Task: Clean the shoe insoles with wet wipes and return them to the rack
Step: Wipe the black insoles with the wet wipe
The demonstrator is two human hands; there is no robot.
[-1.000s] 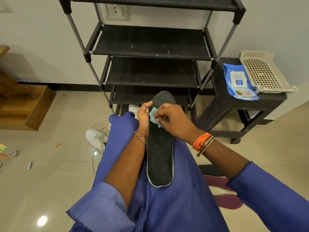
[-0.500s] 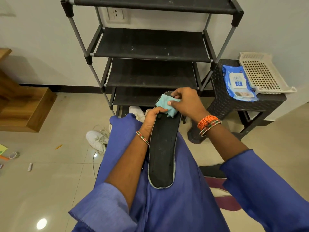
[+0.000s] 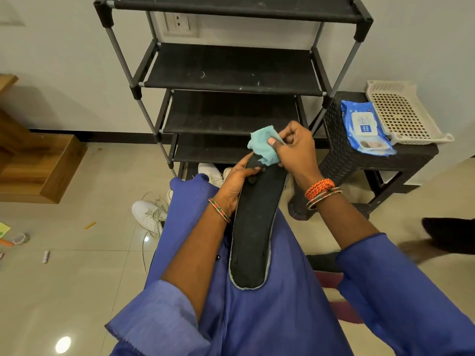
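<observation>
A black shoe insole (image 3: 254, 235) with a grey rim lies along my blue-clad lap, toe end pointing away. My left hand (image 3: 237, 181) grips its left edge near the toe. My right hand (image 3: 295, 147) pinches a crumpled light-blue wet wipe (image 3: 264, 147) over the toe end, which the wipe partly hides. The black shoe rack (image 3: 231, 65) stands straight ahead with bare shelves. A blue pack of wet wipes (image 3: 365, 127) lies on a dark stool (image 3: 341, 155) to the right.
A beige perforated tray (image 3: 403, 111) sits on the stool beside the pack. White sneakers (image 3: 149, 214) lie on the tiled floor by the rack's foot. A wooden step (image 3: 38, 170) is at the left. Small litter lies at far left. A dark foot (image 3: 449, 235) shows at right.
My right hand has carried the wipe from the insole's upper part up to and past the toe tip. The left hand has kept its grip on the insole's edge.
</observation>
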